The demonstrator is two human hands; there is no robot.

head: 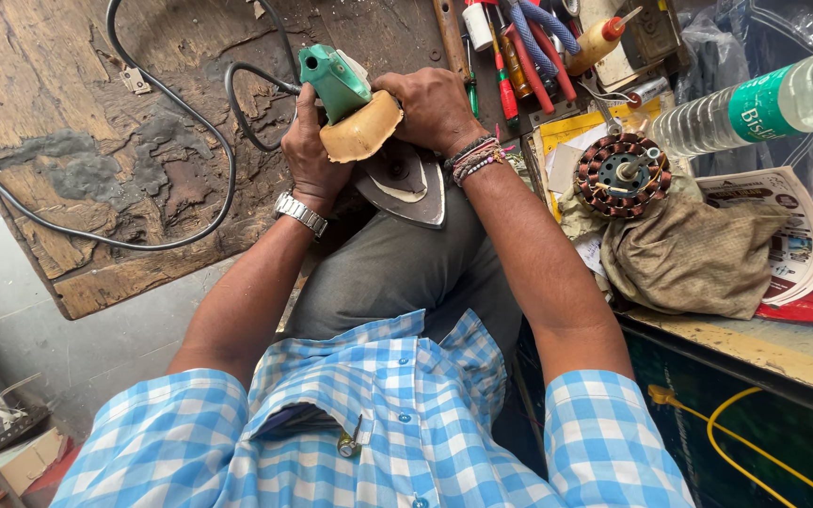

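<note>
A clothes iron rests on my knee, its dark metal soleplate [405, 186] pointing toward me. A tan inner cover [361, 132] and a green plastic handle part [334, 81] sit on top of it. My left hand [309, 155], with a metal watch at the wrist, grips the iron's left side by the green part. My right hand [433, 108], with thread bands at the wrist, presses down on the tan cover from the right. A black power cord [124, 240] runs out of the handle and loops over the worn wooden board [96, 132].
On the bench at right lie a copper-wound fan stator [621, 175], a crumpled tan cloth [689, 254], a clear water bottle [764, 103], printed papers [788, 235], screwdrivers [505, 75] and a glue bottle [599, 39]. A yellow wire [736, 442] hangs below the bench edge.
</note>
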